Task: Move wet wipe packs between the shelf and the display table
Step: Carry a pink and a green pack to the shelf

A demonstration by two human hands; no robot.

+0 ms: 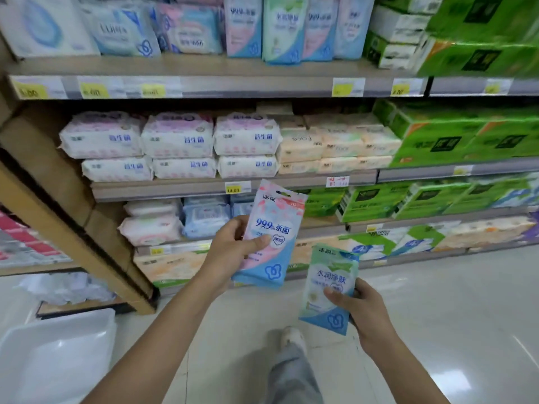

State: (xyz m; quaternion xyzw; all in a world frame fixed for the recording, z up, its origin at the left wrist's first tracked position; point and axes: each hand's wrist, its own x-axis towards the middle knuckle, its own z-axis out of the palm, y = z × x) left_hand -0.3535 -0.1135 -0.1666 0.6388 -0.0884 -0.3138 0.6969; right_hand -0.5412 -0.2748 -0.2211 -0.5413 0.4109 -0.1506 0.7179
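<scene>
Before the shelf (pixel 233 190): left hand (pixel 233 252) grips pink-blue soft plastic wipe pack (pixel 272 231); right hand (pixel 364 312) pinches green-blue soft plastic wipe pack (pixel 329 290). Risk: slick film slipping, either pack dropping to the floor.

Looking at wide open floor (pixel 437 301) off to the right. Getting squeezed on the left by the slanted brown side panel (pixel 58 185) and the white bin (pixel 58 360) down low. Seeing the top shelf (pixel 233 86) jammed with upright packs (pixel 283 30) side by side, leaving just a bare strip of board in front. Spotting a dark gap (pixel 335 107) above the peach packs (pixel 335 144). Holding the pink pack (pixel 274 231) in the left hand (pixel 233 249) and the green pack (pixel 329 290) in the right hand (pixel 364 310), both in open air off the shelves.
</scene>
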